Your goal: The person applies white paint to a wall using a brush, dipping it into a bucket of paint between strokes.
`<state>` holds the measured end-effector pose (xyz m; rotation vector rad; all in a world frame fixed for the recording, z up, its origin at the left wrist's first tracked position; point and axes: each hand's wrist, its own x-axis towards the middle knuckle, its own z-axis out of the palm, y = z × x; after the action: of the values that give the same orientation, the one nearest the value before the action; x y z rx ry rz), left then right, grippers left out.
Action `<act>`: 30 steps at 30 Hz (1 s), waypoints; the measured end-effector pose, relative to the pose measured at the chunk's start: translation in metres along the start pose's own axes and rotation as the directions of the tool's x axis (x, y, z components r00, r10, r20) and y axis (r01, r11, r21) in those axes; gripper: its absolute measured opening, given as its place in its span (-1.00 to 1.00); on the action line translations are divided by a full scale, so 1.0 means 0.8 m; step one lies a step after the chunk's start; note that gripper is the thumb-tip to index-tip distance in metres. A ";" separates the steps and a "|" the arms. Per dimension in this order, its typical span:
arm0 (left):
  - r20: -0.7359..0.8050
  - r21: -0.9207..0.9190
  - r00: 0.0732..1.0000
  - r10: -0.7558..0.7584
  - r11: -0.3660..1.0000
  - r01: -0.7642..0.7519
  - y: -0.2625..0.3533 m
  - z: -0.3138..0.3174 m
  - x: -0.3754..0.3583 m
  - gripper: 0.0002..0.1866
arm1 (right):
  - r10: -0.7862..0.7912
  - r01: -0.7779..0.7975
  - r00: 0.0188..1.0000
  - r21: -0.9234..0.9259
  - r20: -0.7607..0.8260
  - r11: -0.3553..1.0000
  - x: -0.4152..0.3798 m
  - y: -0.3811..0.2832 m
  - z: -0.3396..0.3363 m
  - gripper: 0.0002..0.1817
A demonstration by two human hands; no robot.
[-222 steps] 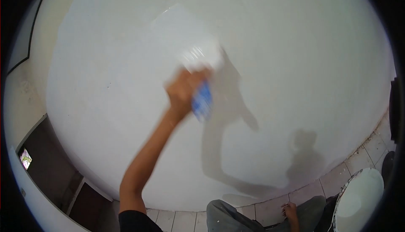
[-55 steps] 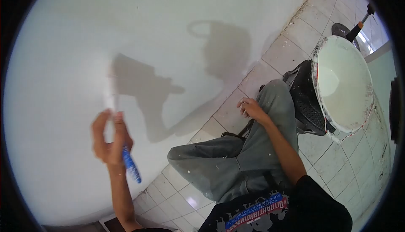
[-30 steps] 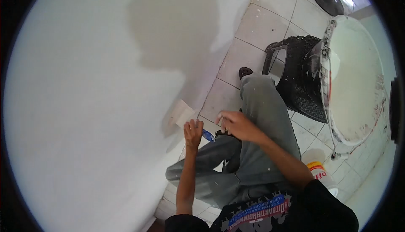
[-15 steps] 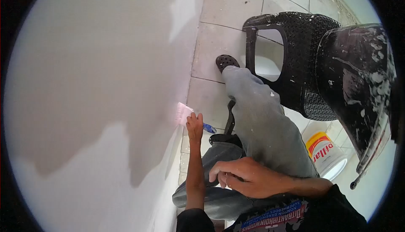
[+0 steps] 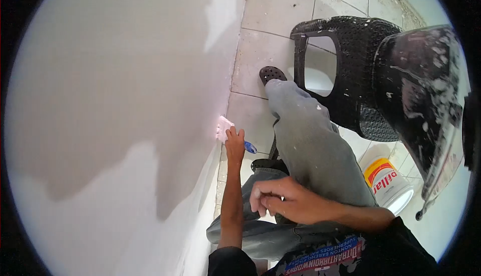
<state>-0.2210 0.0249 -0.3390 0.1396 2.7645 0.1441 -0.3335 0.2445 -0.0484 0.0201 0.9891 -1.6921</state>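
While the left hand (image 5: 234,144) grips the blue-handled putty knife (image 5: 224,127) low on the white wall (image 5: 115,100) (1 edge touching), it could gouge the wet skim; the right hand (image 5: 285,201) rests curled, empty, on the knee.

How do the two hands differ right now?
The left hand reaches low along the wall, gripping a blue-handled scraper whose blade meets the wall; the right hand holds nothing, loosely curled over the knee. The left arm is stretched out, the right bent close. Both are bare.
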 end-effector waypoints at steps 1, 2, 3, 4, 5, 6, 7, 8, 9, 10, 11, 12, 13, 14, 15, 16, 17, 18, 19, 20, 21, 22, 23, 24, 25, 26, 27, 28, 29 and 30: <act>-0.037 -0.001 0.999 -0.004 1.000 0.004 -0.004 -0.010 -0.004 -0.86 | -0.052 0.052 0.999 0.005 -0.014 0.999 -0.001 0.004 0.001 -0.85; -0.073 0.004 0.997 -0.007 1.000 0.008 -0.004 -0.029 -0.008 -0.86 | -0.039 0.039 0.999 -0.004 -0.022 0.999 -0.002 0.006 0.001 -0.85; -0.037 0.001 0.999 -0.034 0.999 0.034 -0.005 -0.051 -0.015 -0.88 | -0.029 0.029 0.999 -0.010 -0.026 1.000 -0.002 0.007 0.001 -0.85; -0.028 0.011 0.999 -0.023 1.000 0.023 -0.004 -0.071 -0.026 -0.88 | -0.019 0.019 0.999 -0.015 -0.026 1.000 -0.003 0.010 0.002 -0.84; -0.025 0.021 1.000 -0.014 1.000 0.015 -0.001 -0.090 -0.039 -0.88 | -0.045 0.045 0.999 -0.017 -0.017 0.999 -0.002 0.015 0.003 -0.84; -0.026 0.032 1.000 -0.006 0.999 0.007 0.002 -0.109 -0.050 -0.87 | -0.073 0.073 0.997 -0.024 -0.007 0.997 0.000 0.020 0.002 -0.84; -0.102 0.001 0.995 0.000 1.000 0.000 0.007 -0.134 -0.065 -0.86 | -0.100 0.100 0.995 -0.032 0.004 0.995 0.003 0.027 0.001 -0.84; -0.182 -0.028 0.983 0.005 1.000 -0.011 0.012 -0.162 -0.083 -0.85 | -0.098 0.098 0.995 0.020 0.016 0.995 0.007 0.035 -0.003 -0.84; -0.260 -0.056 0.966 0.011 0.998 -0.026 0.017 -0.191 -0.102 -0.84 | -0.096 0.094 0.995 0.071 0.027 0.993 0.013 0.045 -0.008 -0.85; -0.329 0.003 0.944 0.033 0.999 -0.034 0.020 -0.221 -0.123 -0.80 | -0.089 0.084 0.995 0.123 0.038 0.989 0.016 0.052 -0.012 -0.85; -0.394 0.060 0.917 0.058 0.997 -0.037 0.023 -0.254 -0.145 -0.76 | -0.081 0.081 0.997 0.066 -0.005 0.995 0.016 0.053 -0.017 -0.85; -0.457 0.116 0.885 0.087 0.992 -0.037 0.027 -0.288 -0.166 -0.73 | -0.076 0.077 0.996 0.007 -0.051 0.997 0.016 0.051 -0.023 -0.86; -0.483 0.033 0.875 0.006 0.999 0.011 0.036 -0.325 -0.185 -0.73 | -0.077 0.072 0.992 -0.052 -0.099 0.996 0.017 0.048 -0.029 -0.86; -0.498 -0.055 0.864 -0.078 0.997 0.058 0.047 -0.362 -0.209 -0.73 | -0.094 0.090 0.988 -0.034 -0.119 0.995 0.021 0.051 -0.033 -0.85; -0.529 -0.322 0.782 -0.331 0.930 0.176 0.059 -0.398 -0.249 -0.76 | -0.112 0.107 0.986 -0.041 -0.126 0.993 0.016 0.052 -0.034 -0.84; -0.614 -0.266 0.732 -0.295 0.951 0.160 0.068 -0.432 -0.269 -0.78 | -0.120 0.117 0.982 -0.030 -0.145 0.993 0.020 0.055 -0.038 -0.83; -0.694 -0.207 0.674 -0.256 0.966 0.154 0.076 -0.466 -0.289 -0.80 | -0.117 0.112 0.983 -0.038 -0.138 0.993 0.021 0.058 -0.039 -0.82; -0.766 0.212 0.633 0.111 0.973 0.087 0.087 -0.499 -0.295 -0.82 | -0.117 0.109 0.983 -0.066 -0.142 0.992 0.023 0.060 -0.040 -0.82; -0.779 0.273 0.612 0.139 0.953 0.131 0.097 -0.522 -0.306 -0.80 | -0.118 0.105 0.982 -0.091 -0.145 0.990 0.024 0.062 -0.040 -0.82; -0.787 0.332 0.594 0.168 0.927 0.178 0.106 -0.540 -0.318 -0.79 | -0.117 0.100 0.982 -0.116 -0.148 0.988 0.023 0.063 -0.036 -0.82; -0.792 0.387 0.578 0.197 0.894 0.226 0.111 -0.550 -0.327 -0.77 | -0.099 0.079 0.983 -0.130 -0.156 0.988 0.022 0.065 -0.033 -0.83; -0.807 0.407 0.546 0.225 0.882 0.238 0.112 -0.556 -0.334 -0.76 | -0.083 0.059 0.983 -0.144 -0.164 0.988 0.021 0.067 -0.030 -0.84; -0.819 0.429 0.512 0.258 0.869 0.249 0.111 -0.562 -0.338 -0.74 | -0.070 0.042 0.982 -0.158 -0.174 0.986 0.020 0.067 -0.028 -0.85; -0.827 0.451 0.481 0.291 0.855 0.257 0.112 -0.565 -0.341 -0.72 | -0.071 0.044 0.985 -0.167 -0.159 0.985 0.019 0.068 -0.028 -0.85; -0.829 0.433 0.490 0.268 0.862 0.262 0.111 -0.564 -0.344 -0.73 | -0.072 0.045 0.987 -0.175 -0.147 0.984 0.018 0.070 -0.029 -0.85; -0.849 0.391 0.471 0.239 0.884 0.256 0.106 -0.555 -0.341 -0.72 | -0.074 0.049 0.988 -0.182 -0.136 0.982 0.017 0.073 -0.031 -0.85; -0.868 0.351 0.449 0.214 0.903 0.248 0.097 -0.538 -0.335 -0.71 | -0.077 0.050 0.987 -0.185 -0.139 0.981 0.016 0.074 -0.031 -0.85; -0.899 0.123 0.437 -0.009 0.954 0.273 0.091 -0.511 -0.325 -0.74 | -0.085 0.057 0.986 -0.187 -0.142 0.981 0.014 0.077 -0.031 -0.85; -0.789 0.488 0.571 0.226 0.796 0.358 0.085 -0.495 -0.312 -0.81 | -0.095 0.067 0.985 -0.190 -0.145 0.979 0.013 0.079 -0.030 -0.85; -0.771 0.515 0.604 0.202 0.757 0.403 0.076 -0.463 -0.298 -0.88 | -0.080 0.048 0.985 -0.203 -0.153 0.978 0.011 0.081 -0.027 -0.85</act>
<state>-0.1307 0.0273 0.0964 0.0858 3.5683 -1.1097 -0.2943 0.2485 -0.1050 -0.0070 1.2892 -1.6621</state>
